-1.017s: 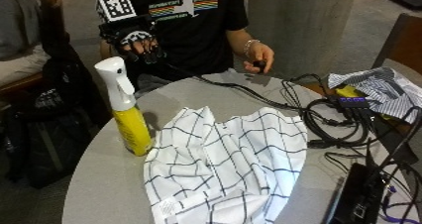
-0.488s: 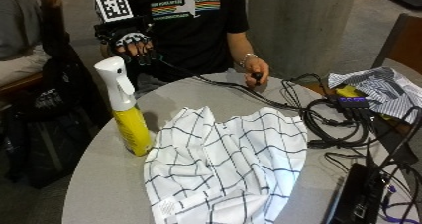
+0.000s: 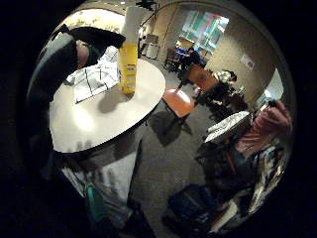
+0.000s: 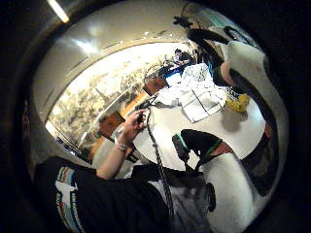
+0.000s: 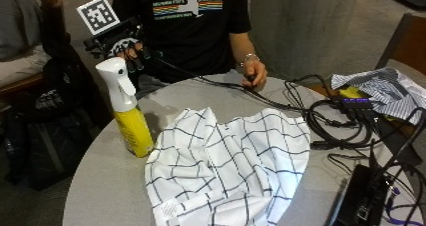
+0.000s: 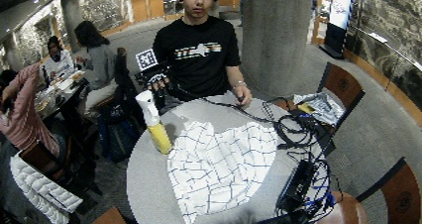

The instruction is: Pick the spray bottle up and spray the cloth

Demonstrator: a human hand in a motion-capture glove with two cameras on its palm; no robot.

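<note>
A yellow spray bottle [image 5: 128, 117] with a white trigger head stands upright near the round table's [image 5: 106, 186] left edge. Beside it, a white cloth [image 5: 229, 168] with a dark grid lies spread across the table's middle. My gloved right hand [image 5: 125, 47] is raised off the table behind the bottle, apart from it, its fingers relaxed and holding nothing. The wide outside view shows the same: hand [image 6: 157, 79], bottle [image 6: 155, 127], cloth [image 6: 217, 172]. From the palm, the bottle [image 3: 128, 55] stands beyond bare tabletop, with the cloth [image 3: 94, 79] beside it. The bare left hand [image 5: 255, 77] rests at the table's far edge on a cable.
A tangle of black cables [image 5: 339, 121] and a black device [image 5: 356, 201] cover the table's right side. A striped garment [image 5: 383, 88] lies at the far right. A dark bag [image 5: 53, 131] and a chair stand left of the table, and a pillar [image 5: 303, 26] is behind it.
The bare left hand has come down to the table's far edge. My gloved hand stays raised behind the bottle, barely shifted. Bottle and cloth have not moved.
</note>
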